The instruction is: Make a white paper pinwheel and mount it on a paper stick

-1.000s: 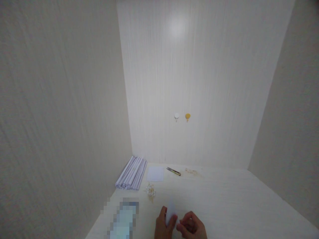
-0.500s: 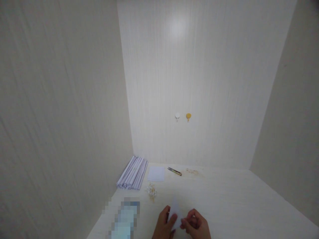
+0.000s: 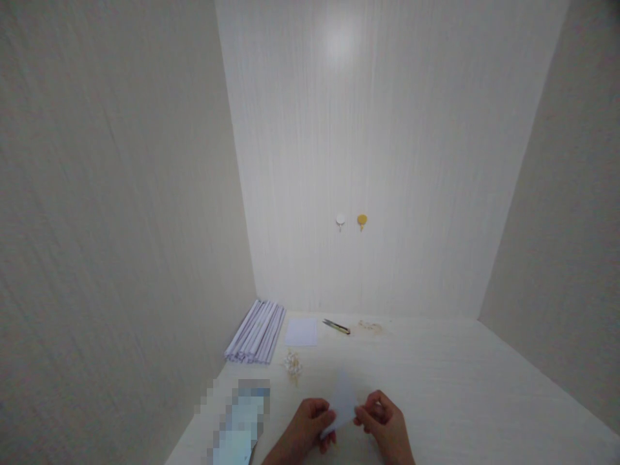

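Observation:
A small white piece of paper point(image 3: 344, 399) is held between my two hands at the bottom middle of the head view, its pointed end facing away from me. My left hand point(image 3: 314, 423) pinches its lower left edge, thumb on top and fingers beneath. At the right edge, the thumb and fingertips of my right hand point(image 3: 382, 416) close on a corner of the same paper. Beyond my left hand lies a small heap of white and tan bits point(image 3: 293, 366), too small to name.
Rolled white paper sticks point(image 3: 256, 332) lie stacked at the back left. Beside them are a stack of square white paper point(image 3: 301, 332), thread snips point(image 3: 336, 327) and a few tan threads point(image 3: 371, 327). A blurred-out flat object point(image 3: 239, 423) lies at left. Two hooks point(image 3: 361, 221) hang on the back wall.
My left hand has shifted left and turned, moving its grip to the paper's lower left edge. The paper shows more openly between the hands. The camera view has shifted slightly.

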### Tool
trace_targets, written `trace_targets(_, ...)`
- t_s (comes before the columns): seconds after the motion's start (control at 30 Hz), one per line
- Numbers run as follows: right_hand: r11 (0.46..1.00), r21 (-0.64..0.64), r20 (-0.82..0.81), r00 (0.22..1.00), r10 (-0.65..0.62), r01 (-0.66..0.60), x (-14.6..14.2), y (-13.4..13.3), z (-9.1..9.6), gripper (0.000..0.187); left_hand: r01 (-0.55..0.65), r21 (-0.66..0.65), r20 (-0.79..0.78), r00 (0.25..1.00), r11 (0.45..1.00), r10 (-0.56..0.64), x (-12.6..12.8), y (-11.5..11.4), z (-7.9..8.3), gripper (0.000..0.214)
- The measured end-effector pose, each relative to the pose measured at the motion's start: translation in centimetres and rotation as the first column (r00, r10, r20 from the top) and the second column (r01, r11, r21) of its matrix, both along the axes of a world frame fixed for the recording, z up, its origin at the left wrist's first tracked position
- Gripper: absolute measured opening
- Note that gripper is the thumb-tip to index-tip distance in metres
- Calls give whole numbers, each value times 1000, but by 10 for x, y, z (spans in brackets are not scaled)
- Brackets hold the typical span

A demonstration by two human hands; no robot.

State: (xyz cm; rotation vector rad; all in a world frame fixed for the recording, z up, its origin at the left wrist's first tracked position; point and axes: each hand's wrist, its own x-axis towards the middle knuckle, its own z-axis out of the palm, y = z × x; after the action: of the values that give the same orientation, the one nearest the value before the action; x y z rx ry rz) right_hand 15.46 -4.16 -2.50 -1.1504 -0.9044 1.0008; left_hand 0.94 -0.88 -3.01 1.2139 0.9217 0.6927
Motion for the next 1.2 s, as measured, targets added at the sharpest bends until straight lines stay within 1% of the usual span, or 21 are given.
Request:
trace_targets(0.13,1000,2,-10,1000,-3,3,-1,-1,2,33,-38,-23,-4,999,999,38,-2,0,2,43)
trace_targets(0.23,1000,-5,-16,1000,1,-1,1,1,1,33,-68,-65,10,998,996,69,-2,1,-1,44)
trace_targets(0.3,1000,-21,-26,999,22,-23,4,2,-1,34,-79,-100,25,996,992,82,-1,2,-4,45)
trace_targets(0.37,994,-64,-23,996,90,-91,8,5,-2,35,-99,-151,52,993,984,108,-1,3,-5,47)
trace_targets(0.4,992,-72,-26,994,106,-108,10,6,-2,35,-117,-154,58,990,981,127,-1,3,-5,47)
trace_targets(0.47,990,-71,-28,992,120,-121,12,7,-2,35,-160,-147,18,986,976,164,-2,3,-3,46)
trace_targets(0.53,992,-64,-27,994,106,-108,12,7,-2,35,-183,-111,-55,982,977,178,-2,3,-1,43)
trace_targets(0.6,994,-61,-21,996,88,-89,11,7,-1,35,-177,-69,-116,979,982,168,-3,4,-1,41)
trace_targets(0.67,996,-55,-16,998,68,-69,11,6,-1,35,-162,-35,-146,977,986,156,-2,6,-5,41)
trace_targets(0.77,996,-47,-17,997,73,-74,11,6,-1,34,-141,-15,-143,980,990,138,-1,9,-13,43)
trace_targets(0.87,996,-41,-36,997,72,-74,10,7,-3,34,-136,-21,-103,986,990,133,0,9,-16,46)
trace_targets(0.97,999,-14,-63,997,39,-40,7,7,-5,36,-110,-39,-42,993,993,109,1,6,-11,51)
trace_targets(1.03,999,-10,-66,997,46,-46,6,7,-7,36,-56,-36,0,998,998,56,2,4,-6,52)
trace_targets(1.13,991,-23,-53,990,127,-129,5,7,-8,36,6,-10,32,999,1000,-6,2,4,2,52)
trace_targets(1.2,982,-32,-43,982,186,-187,4,8,-11,36,-5,45,43,999,999,3,3,5,5,51)
